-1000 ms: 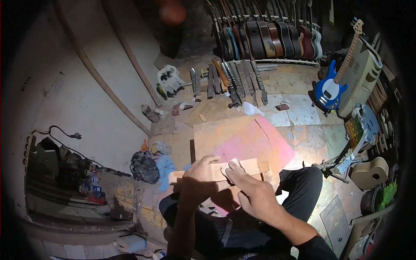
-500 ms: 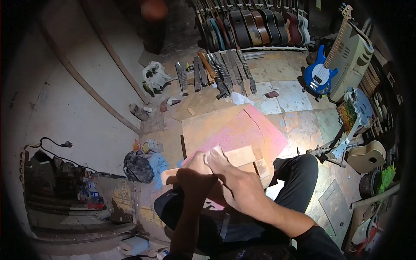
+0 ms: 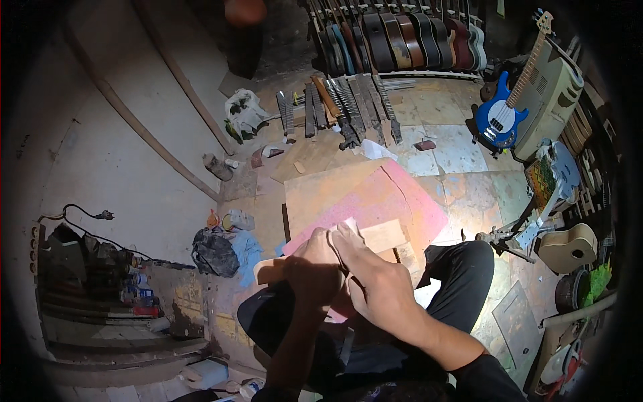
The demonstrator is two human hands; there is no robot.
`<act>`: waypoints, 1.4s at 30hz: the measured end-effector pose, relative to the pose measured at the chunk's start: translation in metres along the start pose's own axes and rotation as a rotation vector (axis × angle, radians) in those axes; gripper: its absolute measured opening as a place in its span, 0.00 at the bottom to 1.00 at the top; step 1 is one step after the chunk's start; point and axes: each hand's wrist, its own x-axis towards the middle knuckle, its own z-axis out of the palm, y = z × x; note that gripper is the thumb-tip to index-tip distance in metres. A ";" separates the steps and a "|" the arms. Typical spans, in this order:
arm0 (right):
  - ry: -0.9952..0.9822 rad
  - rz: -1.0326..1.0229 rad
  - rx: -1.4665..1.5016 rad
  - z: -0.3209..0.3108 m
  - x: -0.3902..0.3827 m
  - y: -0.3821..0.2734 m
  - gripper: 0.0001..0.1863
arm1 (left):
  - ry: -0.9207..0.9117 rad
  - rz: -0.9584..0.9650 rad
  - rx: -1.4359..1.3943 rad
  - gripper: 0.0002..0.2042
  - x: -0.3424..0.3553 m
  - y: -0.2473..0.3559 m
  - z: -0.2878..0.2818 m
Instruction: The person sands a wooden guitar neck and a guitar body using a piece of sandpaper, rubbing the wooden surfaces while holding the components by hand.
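Observation:
A long pale wooden piece [image 3: 385, 236] lies slantwise across my lap, with its rounded darker end [image 3: 269, 271] poking out at the left. My left hand [image 3: 316, 264] is closed over its middle, partly in shadow. Pressed close against it, my right hand [image 3: 376, 275] has its fingers curled down on the same piece. At the fingertips a small white scrap [image 3: 351, 225] shows; its kind is unclear. Beneath the right end sits a short wooden block [image 3: 410, 260] beside a dark toothed or threaded part [image 3: 397, 256].
A pink-stained board [image 3: 415, 204] lies before my knees. Beyond are several guitar necks [image 3: 345, 104] and a rack of guitars [image 3: 402, 43]. A blue bass [image 3: 497, 120] leans at the right, above an unfinished acoustic body [image 3: 568, 246]. A black bag [image 3: 216, 253] rests at the left.
Both hands have shifted slightly right and away from me along the wooden piece, which has also moved a little right. The whole view has shifted slightly.

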 end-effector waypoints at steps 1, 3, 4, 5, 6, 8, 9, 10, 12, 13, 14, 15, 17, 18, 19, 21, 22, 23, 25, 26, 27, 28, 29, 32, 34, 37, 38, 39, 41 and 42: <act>0.019 -0.033 0.016 0.005 -0.002 0.006 0.41 | 0.012 -0.062 -0.086 0.08 0.006 0.004 -0.002; 0.063 -0.066 0.032 0.005 -0.016 0.005 0.41 | -0.034 -0.273 -0.507 0.12 0.014 -0.002 -0.005; 0.086 -0.086 0.043 0.006 -0.020 0.004 0.41 | -0.053 -0.221 -0.363 0.11 0.008 -0.008 -0.001; 0.101 -0.079 0.024 0.008 -0.021 0.003 0.40 | -0.078 -0.172 -0.221 0.11 -0.004 -0.013 0.005; 0.091 -0.067 0.026 0.007 -0.012 0.001 0.39 | -0.092 -0.148 -0.128 0.10 -0.013 -0.017 0.012; 0.073 -0.018 0.024 0.001 0.005 -0.003 0.37 | -0.115 -0.114 -0.007 0.11 -0.022 -0.016 0.020; 0.074 -0.020 0.027 0.002 0.003 -0.001 0.37 | -0.104 -0.135 -0.084 0.11 -0.015 -0.012 0.015; 0.073 -0.022 0.033 0.007 -0.002 0.003 0.36 | -0.095 -0.156 -0.161 0.12 -0.005 -0.005 0.006; 0.085 -0.032 0.042 0.012 -0.013 0.004 0.35 | -0.063 -0.193 -0.420 0.16 0.013 0.000 -0.012; 0.099 -0.039 0.046 0.013 -0.019 0.003 0.34 | -0.054 -0.182 -0.485 0.17 0.018 0.001 -0.018; 0.113 -0.046 0.050 0.014 -0.022 0.002 0.34 | -0.064 -0.114 -0.425 0.19 0.014 -0.003 -0.016; 0.097 0.005 0.068 0.009 -0.014 -0.003 0.34 | -0.095 -0.051 -0.308 0.16 0.004 -0.007 -0.012; 0.017 0.069 0.121 0.001 0.000 -0.012 0.35 | -0.149 0.070 0.002 0.09 -0.017 -0.017 -0.007; -0.021 0.090 0.140 -0.001 0.005 -0.014 0.36 | -0.103 0.027 -0.035 0.10 -0.014 -0.015 -0.007; 0.017 0.037 0.136 0.003 -0.001 -0.011 0.35 | -0.057 -0.013 -0.072 0.11 -0.013 -0.014 -0.007; 0.005 0.040 0.112 0.003 -0.021 -0.005 0.35 | 0.049 -0.190 -0.403 0.15 0.006 0.004 -0.006; -0.001 0.041 0.100 0.002 -0.026 -0.002 0.35 | 0.046 -0.244 -0.479 0.15 0.010 0.008 -0.005; 0.076 -0.031 0.075 0.006 -0.024 -0.006 0.35 | 0.056 -0.309 -0.524 0.16 0.011 0.009 -0.015; 0.025 0.007 0.046 0.006 -0.008 -0.003 0.35 | -0.075 -0.241 -0.283 0.15 -0.006 -0.003 0.004; 0.000 0.013 0.043 0.006 -0.001 -0.002 0.35 | -0.131 -0.206 -0.148 0.17 -0.010 -0.009 0.006; 0.028 -0.016 0.057 0.010 -0.001 0.001 0.34 | -0.184 -0.170 -0.012 0.19 -0.013 -0.014 0.007; 0.043 -0.009 0.066 0.009 -0.007 0.000 0.32 | -0.171 -0.172 -0.056 0.20 -0.015 -0.017 0.010; 0.057 -0.005 0.078 0.007 -0.017 -0.001 0.31 | -0.159 -0.175 -0.097 0.20 -0.010 -0.016 0.005; 0.068 0.027 0.068 0.009 -0.022 -0.004 0.28 | 0.002 -0.222 -0.465 0.18 0.015 0.001 -0.019; 0.035 0.034 0.072 0.010 -0.016 -0.005 0.27 | 0.006 -0.110 -0.233 0.17 0.002 -0.009 -0.004; -0.019 0.070 0.118 0.001 -0.003 -0.009 0.27 | 0.059 0.040 0.087 0.18 -0.017 -0.019 0.008; 0.040 0.046 0.072 0.003 -0.005 0.002 0.28 | 0.075 0.005 -0.002 0.19 -0.016 -0.020 0.012; 0.102 0.014 0.031 0.005 -0.009 0.022 0.30 | 0.092 -0.029 -0.081 0.19 -0.008 -0.019 0.007; 0.108 0.051 -0.047 -0.006 -0.015 0.035 0.33 | 0.116 -0.103 -0.281 0.20 0.012 -0.004 -0.007; 0.118 0.064 0.009 -0.006 -0.016 0.028 0.33 | 0.138 -0.110 -0.290 0.20 0.012 0.000 -0.005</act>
